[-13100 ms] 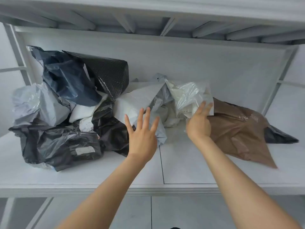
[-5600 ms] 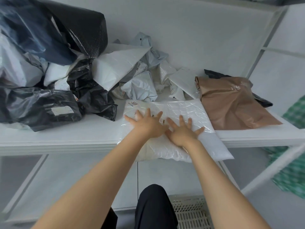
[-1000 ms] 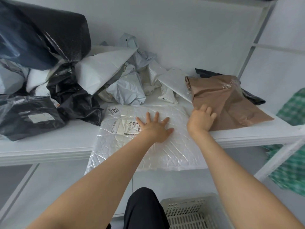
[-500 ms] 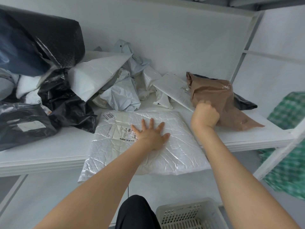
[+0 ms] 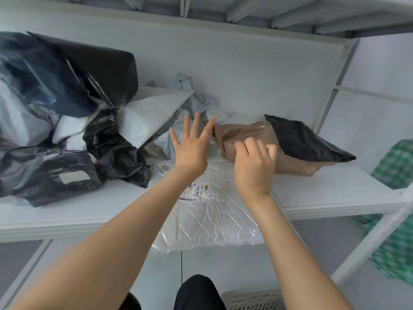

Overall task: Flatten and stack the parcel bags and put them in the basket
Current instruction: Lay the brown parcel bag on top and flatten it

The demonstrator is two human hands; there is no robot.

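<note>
A flattened white parcel bag [image 5: 214, 218] with a shipping label lies on the white shelf [image 5: 335, 193] and overhangs its front edge. Just behind it sits a crumpled brown parcel bag [image 5: 243, 135]. My right hand [image 5: 254, 166] has its fingers curled on the brown bag's near side and holds it. My left hand [image 5: 190, 148] hovers above the white bag with straight, spread fingers, its fingertips close to the brown bag's left end. A corner of the pale slotted basket [image 5: 252, 299] shows on the floor below.
A heap of crumpled black, grey and white bags [image 5: 73, 121] fills the shelf's left half. A black bag [image 5: 306, 142] lies behind the brown one. A shelf post [image 5: 380, 233] and green checked cloth [image 5: 395, 220] are at the right. My dark-clad leg [image 5: 199, 294] is beside the basket.
My right hand has pulled the brown bag left, toward the white bag, uncovering the black bag behind. My left hand has lifted off the white bag and moved toward the brown bag.
</note>
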